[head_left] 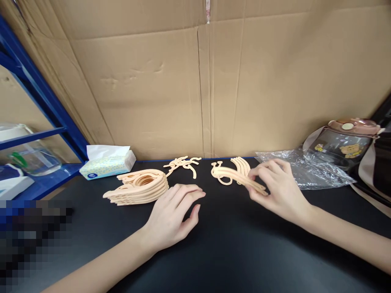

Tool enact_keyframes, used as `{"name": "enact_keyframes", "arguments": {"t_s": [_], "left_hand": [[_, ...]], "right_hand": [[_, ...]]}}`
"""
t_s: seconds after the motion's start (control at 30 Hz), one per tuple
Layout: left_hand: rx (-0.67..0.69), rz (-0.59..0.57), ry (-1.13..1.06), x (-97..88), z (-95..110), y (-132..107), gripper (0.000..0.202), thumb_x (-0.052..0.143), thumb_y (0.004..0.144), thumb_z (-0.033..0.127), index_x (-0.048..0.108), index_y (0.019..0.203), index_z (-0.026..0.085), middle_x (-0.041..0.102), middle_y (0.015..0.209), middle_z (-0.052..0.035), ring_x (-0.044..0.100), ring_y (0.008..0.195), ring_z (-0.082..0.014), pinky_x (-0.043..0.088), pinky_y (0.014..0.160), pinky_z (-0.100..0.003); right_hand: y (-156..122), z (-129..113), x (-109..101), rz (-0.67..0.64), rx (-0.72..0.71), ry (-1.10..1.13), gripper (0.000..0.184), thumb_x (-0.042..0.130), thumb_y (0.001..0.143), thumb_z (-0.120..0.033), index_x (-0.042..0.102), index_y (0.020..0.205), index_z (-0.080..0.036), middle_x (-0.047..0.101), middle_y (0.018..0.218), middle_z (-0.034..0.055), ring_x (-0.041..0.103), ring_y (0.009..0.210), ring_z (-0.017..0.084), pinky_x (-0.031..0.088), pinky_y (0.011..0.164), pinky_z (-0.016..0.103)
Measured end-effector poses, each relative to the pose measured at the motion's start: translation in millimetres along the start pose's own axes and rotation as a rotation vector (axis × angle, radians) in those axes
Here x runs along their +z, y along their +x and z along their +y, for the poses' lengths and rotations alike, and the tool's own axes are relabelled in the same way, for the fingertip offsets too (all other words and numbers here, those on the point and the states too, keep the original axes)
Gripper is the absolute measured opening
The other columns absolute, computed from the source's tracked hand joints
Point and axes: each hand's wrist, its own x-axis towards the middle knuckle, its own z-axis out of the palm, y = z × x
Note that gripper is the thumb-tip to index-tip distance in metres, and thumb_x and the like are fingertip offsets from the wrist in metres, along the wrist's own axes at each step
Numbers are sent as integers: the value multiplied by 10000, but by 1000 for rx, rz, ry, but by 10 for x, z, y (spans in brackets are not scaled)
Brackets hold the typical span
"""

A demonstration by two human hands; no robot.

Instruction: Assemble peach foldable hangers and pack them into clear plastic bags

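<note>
My right hand (277,189) pinches a small bundle of beige curved strips (233,175) between thumb and fingers, holding them tilted at the right of centre. Just behind them lie a beige hook-shaped piece (225,181) and a row of matching curved strips (242,165), partly covered by the bundle. My left hand (175,213) is low over the black table, its fingers stretched and thumb apart, with nothing in it. Beside it stands a neat stack of flat beige pieces with round openings (140,189); whether the fingers touch the stack is hidden. A loose pile of beige curved pieces (181,163) lies farther back.
A tissue pack (106,162) sits at the back left by a blue metal frame (45,89). Crumpled clear plastic (314,171) and a drinking bottle (342,142) with a strap are at the right. Cardboard (146,89) walls off the table's back edge.
</note>
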Motion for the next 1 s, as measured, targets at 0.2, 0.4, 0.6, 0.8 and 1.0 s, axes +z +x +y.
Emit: {"name": "enact_keyframes", "arguments": {"t_s": [0.2, 0.4, 0.6, 0.8, 1.0], "left_hand": [[-132, -177, -157, -6, 29, 35, 464, 555, 922, 341, 419, 1350, 228, 595, 1261, -77, 581, 1102, -224, 481, 929, -350], [-139, -212, -238, 79, -2, 48, 251, 514, 952, 238, 576, 1194, 216, 685, 1078, -27, 619, 886, -171, 490, 797, -318], [-151, -274, -271, 105, -34, 39, 241, 589, 917, 315, 634, 1139, 233, 691, 965, -12, 626, 851, -165, 516, 770, -288], [-157, -261, -219, 135, -39, 25, 216, 573, 921, 245, 636, 1124, 207, 692, 992, -23, 613, 857, -176, 503, 780, -318], [-189, -269, -151, 140, -43, 35, 150, 588, 893, 195, 652, 1028, 194, 696, 964, -16, 591, 838, -202, 474, 750, -349]], "right_hand": [[-110, -261, 37, -71, -171, 138, 54, 522, 860, -166, 508, 878, -214, 663, 797, -9, 587, 846, 188, 355, 922, 400], [-159, -284, 76, -62, -209, 178, 73, 546, 863, -153, 510, 900, -204, 674, 822, -6, 583, 853, 188, 364, 916, 396], [-152, -283, 89, -94, -177, 173, 33, 521, 898, -188, 530, 920, -210, 677, 842, 5, 592, 851, 187, 371, 907, 399], [-143, -272, 97, -181, -113, 185, 48, 506, 931, -235, 543, 922, -204, 659, 857, 13, 571, 877, 188, 374, 907, 386], [-118, -270, 122, -296, -71, 269, 136, 514, 896, -153, 495, 775, -212, 642, 824, -16, 555, 860, 162, 339, 952, 377]]}}
